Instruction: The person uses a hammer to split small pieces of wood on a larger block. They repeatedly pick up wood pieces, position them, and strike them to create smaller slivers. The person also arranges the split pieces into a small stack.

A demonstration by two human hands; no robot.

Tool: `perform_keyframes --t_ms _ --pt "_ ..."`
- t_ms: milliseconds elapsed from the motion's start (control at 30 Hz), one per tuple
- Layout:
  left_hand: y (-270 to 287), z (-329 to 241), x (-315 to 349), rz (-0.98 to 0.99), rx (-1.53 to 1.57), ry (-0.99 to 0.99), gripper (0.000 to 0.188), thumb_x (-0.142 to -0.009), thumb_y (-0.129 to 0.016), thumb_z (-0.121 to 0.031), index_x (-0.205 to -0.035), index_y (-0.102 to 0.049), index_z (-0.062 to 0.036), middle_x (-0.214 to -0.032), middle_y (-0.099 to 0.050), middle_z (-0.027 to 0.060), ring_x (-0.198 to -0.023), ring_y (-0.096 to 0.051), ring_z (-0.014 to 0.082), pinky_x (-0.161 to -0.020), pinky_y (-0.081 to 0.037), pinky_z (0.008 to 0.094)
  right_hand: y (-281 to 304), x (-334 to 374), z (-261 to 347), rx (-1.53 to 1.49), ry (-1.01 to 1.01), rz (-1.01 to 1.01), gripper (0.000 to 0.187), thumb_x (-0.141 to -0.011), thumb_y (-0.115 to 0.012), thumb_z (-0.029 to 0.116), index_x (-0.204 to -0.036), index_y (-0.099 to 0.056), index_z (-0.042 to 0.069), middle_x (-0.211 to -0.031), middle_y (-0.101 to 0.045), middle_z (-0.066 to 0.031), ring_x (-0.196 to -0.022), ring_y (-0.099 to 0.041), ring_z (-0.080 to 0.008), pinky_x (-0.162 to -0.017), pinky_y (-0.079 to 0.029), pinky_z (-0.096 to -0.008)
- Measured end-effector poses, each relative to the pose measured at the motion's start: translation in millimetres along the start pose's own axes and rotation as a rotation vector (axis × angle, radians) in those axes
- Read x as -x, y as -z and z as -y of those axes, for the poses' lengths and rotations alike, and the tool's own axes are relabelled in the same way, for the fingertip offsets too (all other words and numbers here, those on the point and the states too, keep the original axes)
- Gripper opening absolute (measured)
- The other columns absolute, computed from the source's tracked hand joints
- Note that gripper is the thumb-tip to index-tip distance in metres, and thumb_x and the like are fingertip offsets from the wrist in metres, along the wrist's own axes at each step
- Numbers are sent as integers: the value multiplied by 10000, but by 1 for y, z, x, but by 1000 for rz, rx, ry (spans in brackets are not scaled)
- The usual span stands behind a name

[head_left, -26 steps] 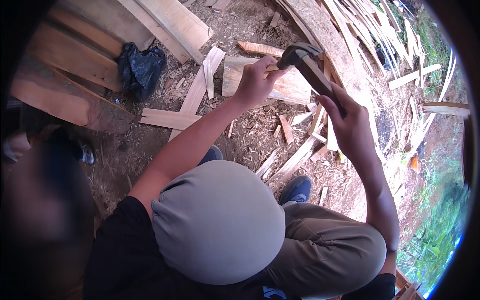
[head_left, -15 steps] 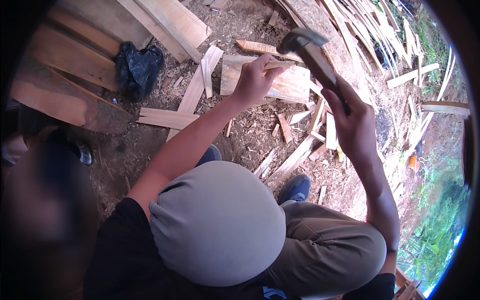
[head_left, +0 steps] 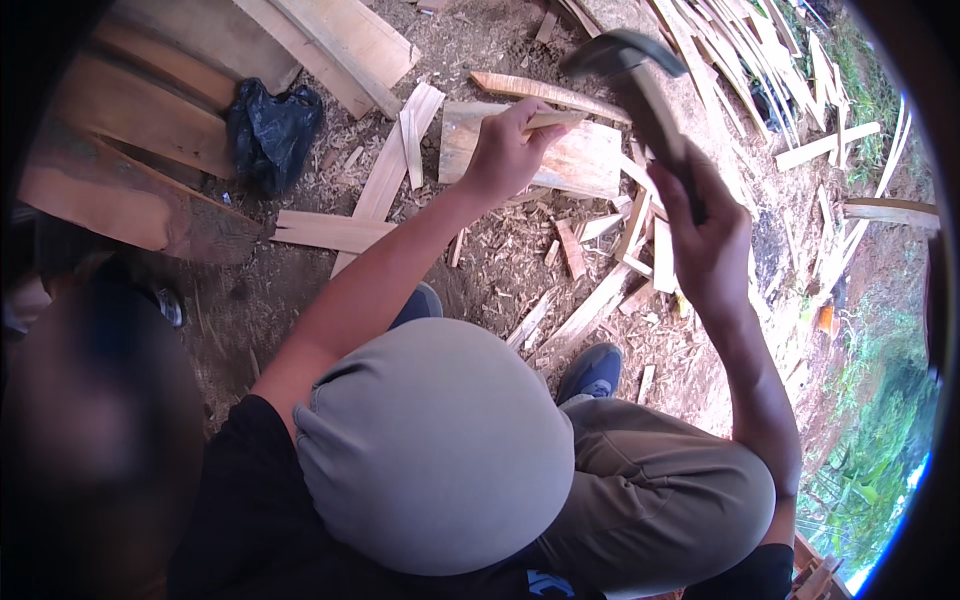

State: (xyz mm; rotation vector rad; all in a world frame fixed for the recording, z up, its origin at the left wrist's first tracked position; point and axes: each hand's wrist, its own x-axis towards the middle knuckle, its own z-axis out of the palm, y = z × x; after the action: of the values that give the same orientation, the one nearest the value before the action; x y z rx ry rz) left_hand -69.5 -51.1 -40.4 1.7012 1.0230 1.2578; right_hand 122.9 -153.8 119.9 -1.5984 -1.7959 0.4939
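Note:
My left hand is closed on a thin, pointed piece of wood, pinched between thumb and fingers. It holds the piece over a flat wooden block that lies on the ground in front of me. Raised to the right of the block, my right hand wraps round the handle of a hammer-like tool. This tool has a wooden shaft and a dark, curved metal head, smeared by motion; whether one end is a claw or a blade I cannot tell. Its head is apart from the wood.
Wood chips and offcuts litter the ground round the block. Crossed boards, a black plastic bag and large planks lie to the left. Long strips are piled at the far right. My shoe is near the offcuts.
The tool's head has swung slightly up and to the right as my right hand tilts. My left hand keeps the wood piece in nearly the same place.

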Motion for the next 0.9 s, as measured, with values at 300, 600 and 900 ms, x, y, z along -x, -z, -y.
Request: perform_keyframes --t_ms 300,600,900 --pt "0 -8 -5 30 -39 -3 178 -1002 -680 -192 -1035 -674 -18 -864 -715 64 -810 -659 103 -715 -511 290 16 -1 -5 45 -219 113 421 -997 -687 264 -1353 -632 47 -903 -748 -209 -725 -706 -181 -677 -523 -350" --pt "-2 -3 -5 3 -20 2 175 -992 -691 -158 -1068 -668 -2 -927 -727 76 -846 -671 116 -762 -526 287 21 -3 0 166 -232 147 415 -1006 -672 286 -1340 -646 41 -971 -756 -206 -831 -705 -168 -768 -533 -356" --pt "-2 7 -1 -30 -34 -99 178 -957 -729 -145 -1039 -672 2 -896 -744 136 -843 -729 189 -708 -553 330 28 -8 -14 -11 -306 134 359 -1002 -651 298 -1229 -687 23 -774 -679 -133 -647 -593 -178 -627 -465 -367"
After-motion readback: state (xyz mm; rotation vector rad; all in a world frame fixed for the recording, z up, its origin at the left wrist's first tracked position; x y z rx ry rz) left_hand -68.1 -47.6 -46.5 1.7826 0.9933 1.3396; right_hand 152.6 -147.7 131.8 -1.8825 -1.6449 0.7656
